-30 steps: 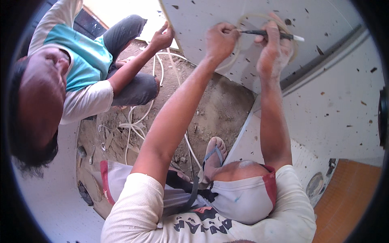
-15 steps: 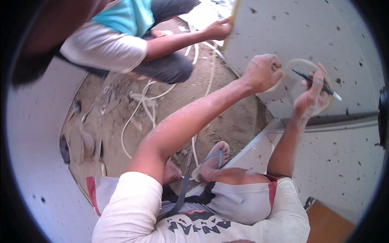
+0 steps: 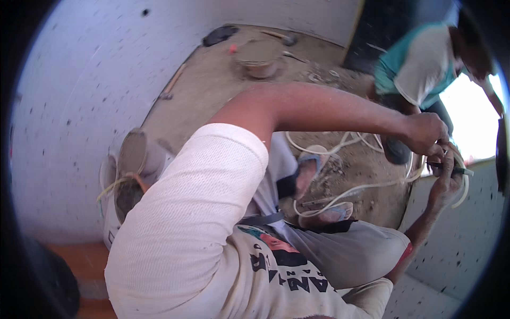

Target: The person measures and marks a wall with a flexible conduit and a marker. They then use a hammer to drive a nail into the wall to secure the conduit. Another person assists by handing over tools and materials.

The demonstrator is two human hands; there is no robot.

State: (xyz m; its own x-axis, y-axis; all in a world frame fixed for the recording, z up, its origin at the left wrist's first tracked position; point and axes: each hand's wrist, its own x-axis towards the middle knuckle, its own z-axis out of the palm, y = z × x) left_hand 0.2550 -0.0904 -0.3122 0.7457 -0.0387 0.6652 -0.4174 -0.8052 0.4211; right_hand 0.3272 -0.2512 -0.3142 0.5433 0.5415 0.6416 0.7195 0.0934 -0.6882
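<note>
Crouching, both hands brought close together at the right of the frame. Right hand closed round a black pen with a white end; a loop of pale tube hangs at the same hand. Left hand reaches across from the upper middle, fingers bent inward, just beside the right fingertips. Whether they pinch tube, pen or nothing, I can't make out; too small and blurred. More pale tubing curves from below the hands toward my sandalled feet, lower middle; whether it joins the loop is unclear. Step in hand, as I judge it: sorting the tube between my fingers, pen held ready rather than put to a surface. Next move probably calls for the left fingers to free one length of tube while the right holds the pen clear of the loop. Another person, teal and pale shirt, is at upper right, beside a bright gap. Speckled panel at lower right, near my right hand. White buckets at left, hammer at upper middle, both well apart from the work.
</note>
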